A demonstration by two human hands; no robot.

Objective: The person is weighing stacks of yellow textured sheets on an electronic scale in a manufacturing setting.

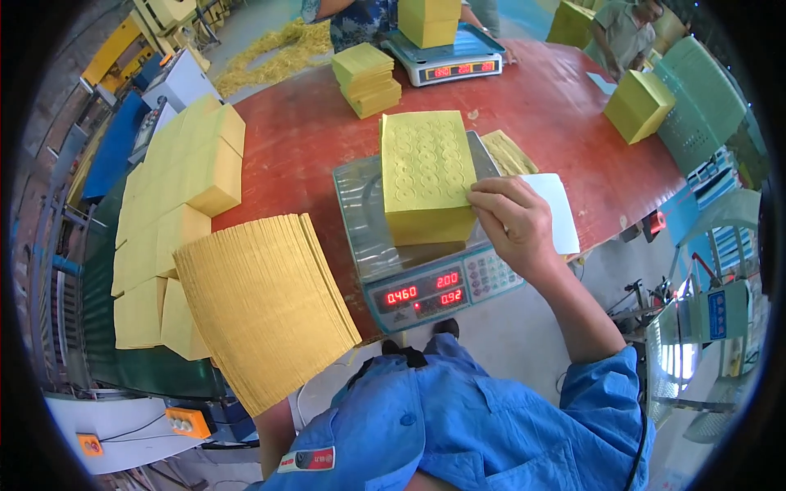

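A thick stack of yellow paper [266, 307] is held tilted at the lower left, its layered edges facing me. My left forearm [277, 434] reaches up beneath it, and the stack hides that hand's fingers. A squarer pile of yellow paper [428, 180], with embossed rings on its top sheet, sits on the metal pan of a digital scale [360, 221] with a lit red display. My right hand [516, 217] pinches the near right corner of that pile's top, thumb and fingers together.
Blocks of yellow paper [176, 172] fill the left side. Across the red table [286, 123] stand a smaller paper stack [366, 82] and a second scale [454, 69], loaded with paper. A white sheet [553, 211] and a yellow sheet pile [509, 153] lie right. Other people [626, 37] are beyond.
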